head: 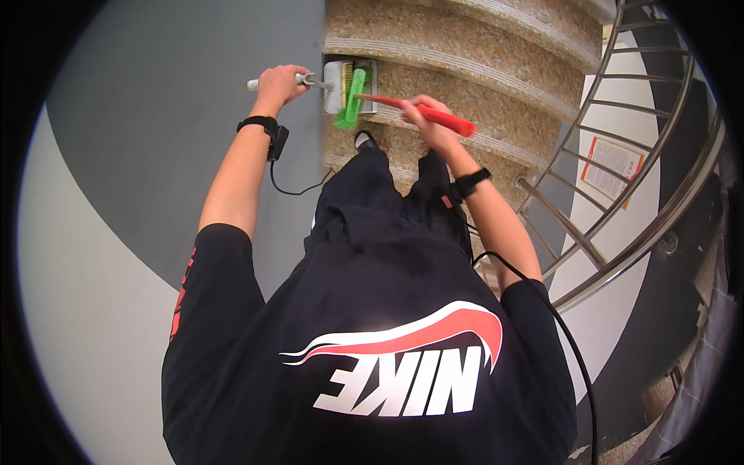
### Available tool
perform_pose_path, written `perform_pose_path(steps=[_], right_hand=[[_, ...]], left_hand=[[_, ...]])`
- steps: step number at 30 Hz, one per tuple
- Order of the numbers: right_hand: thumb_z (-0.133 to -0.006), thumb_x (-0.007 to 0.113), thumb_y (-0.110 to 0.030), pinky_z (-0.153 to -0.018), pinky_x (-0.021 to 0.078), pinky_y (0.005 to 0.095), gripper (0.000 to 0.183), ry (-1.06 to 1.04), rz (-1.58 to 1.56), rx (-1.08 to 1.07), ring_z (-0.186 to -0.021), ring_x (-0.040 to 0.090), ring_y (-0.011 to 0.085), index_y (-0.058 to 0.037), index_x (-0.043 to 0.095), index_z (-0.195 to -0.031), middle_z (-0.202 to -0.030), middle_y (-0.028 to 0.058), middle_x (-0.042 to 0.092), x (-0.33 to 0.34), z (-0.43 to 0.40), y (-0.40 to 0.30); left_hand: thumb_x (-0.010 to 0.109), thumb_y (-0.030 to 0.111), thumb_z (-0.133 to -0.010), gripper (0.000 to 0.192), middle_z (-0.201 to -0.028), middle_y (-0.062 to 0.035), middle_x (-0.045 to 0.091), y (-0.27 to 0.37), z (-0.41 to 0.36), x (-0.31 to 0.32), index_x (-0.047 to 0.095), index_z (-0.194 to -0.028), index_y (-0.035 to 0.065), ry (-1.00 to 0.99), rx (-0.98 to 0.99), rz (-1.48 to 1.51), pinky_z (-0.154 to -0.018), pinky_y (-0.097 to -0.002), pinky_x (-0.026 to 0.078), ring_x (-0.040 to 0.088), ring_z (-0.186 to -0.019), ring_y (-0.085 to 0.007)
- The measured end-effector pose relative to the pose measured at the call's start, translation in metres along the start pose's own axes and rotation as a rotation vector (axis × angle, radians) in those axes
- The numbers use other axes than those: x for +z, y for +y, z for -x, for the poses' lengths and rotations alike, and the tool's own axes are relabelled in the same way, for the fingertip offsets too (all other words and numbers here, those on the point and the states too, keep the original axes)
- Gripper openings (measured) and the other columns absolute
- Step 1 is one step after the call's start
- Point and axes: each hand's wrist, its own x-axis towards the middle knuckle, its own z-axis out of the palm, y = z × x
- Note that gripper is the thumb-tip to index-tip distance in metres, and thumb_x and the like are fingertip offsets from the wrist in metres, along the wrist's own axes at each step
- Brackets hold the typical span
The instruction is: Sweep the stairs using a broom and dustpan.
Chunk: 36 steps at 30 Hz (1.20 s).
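My left hand (280, 85) is closed around the white handle of a long-handled dustpan (337, 93), whose pan rests on a stair tread against the grey wall. Yellowish comb-like teeth stand along part of the pan. In my right hand (431, 119) is the red handle of a broom (444, 120). Its green bristle head (353, 99) lies over the pan, with bristles fanning out at the near end. Whether the bristles touch the pan or the tread cannot be told. My right hand is slightly blurred.
Curved speckled stone steps (465, 75) with ridged edges run ahead and to the right. A metal stair railing (604, 209) curves along the right side. The grey wall (192, 87) stands close at the left. One shoe (364, 140) is just below the pan; black cables hang near both arms.
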Motion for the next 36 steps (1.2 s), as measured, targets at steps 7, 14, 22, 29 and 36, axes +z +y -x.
perform_pose_path(steps=[7,14,22,29,36], right_hand=[[-0.1,0.068,-0.025,-0.076,0.0567,0.0269,0.024,0.205,-0.229,0.04,-0.082,0.073,0.0144,-0.0009,0.071,-0.098,-0.086,0.0087,0.076,-0.093,0.07,0.007],[-0.093,0.073,-0.022,-0.065,0.0536,0.0315,0.016,0.216,0.409,-0.122,-0.067,0.072,0.023,-0.0074,0.071,-0.087,-0.071,0.0124,0.069,-0.135,0.066,-0.021],[-0.091,0.073,-0.02,-0.062,0.0532,0.0353,0.014,-0.1,0.586,-0.37,-0.063,0.069,0.0307,-0.0063,0.071,-0.09,-0.068,0.0151,0.066,-0.095,-0.011,-0.082],[-0.096,0.069,-0.023,-0.069,0.0519,0.0339,0.018,-0.375,0.655,-0.317,-0.075,0.068,0.0195,-0.0046,0.07,-0.096,-0.081,0.0098,0.071,0.005,-0.11,-0.092],[-0.089,0.067,-0.01,-0.075,0.0546,0.0352,0.013,-0.613,0.718,-0.4,-0.082,0.07,0.023,-0.007,0.072,-0.101,-0.091,0.0125,0.072,0.142,-0.159,-0.095]], left_hand=[[0.078,0.037,-0.079,0.037,-0.1,-0.0099,0.076,-0.02,0.062,0.02,0.076,-0.117,0.0336,-0.046,-0.038,0.094,-0.086,-0.045,0.057,0.071,-0.096,-0.0333],[0.078,0.038,-0.081,0.035,-0.101,-0.0086,0.076,0.002,0.156,0.032,0.077,-0.115,0.0296,0.044,-0.384,0.327,-0.084,-0.0436,0.055,0.071,-0.096,-0.0338],[0.077,0.04,-0.08,0.037,-0.1,-0.0088,0.077,-0.016,0.241,0.08,0.077,-0.116,0.0285,0.044,-0.677,0.574,-0.081,-0.0428,0.056,0.071,-0.093,-0.0327],[0.076,0.046,-0.08,0.039,-0.101,-0.009,0.076,-0.062,0.277,0.162,0.077,-0.115,0.0291,-0.008,-0.85,0.674,-0.08,-0.0429,0.056,0.071,-0.094,-0.0339],[0.073,0.047,-0.081,0.04,-0.104,-0.0093,0.076,-0.071,0.272,0.213,0.075,-0.118,0.0303,-0.067,-0.925,0.739,-0.082,-0.0431,0.057,0.071,-0.099,-0.0327]])
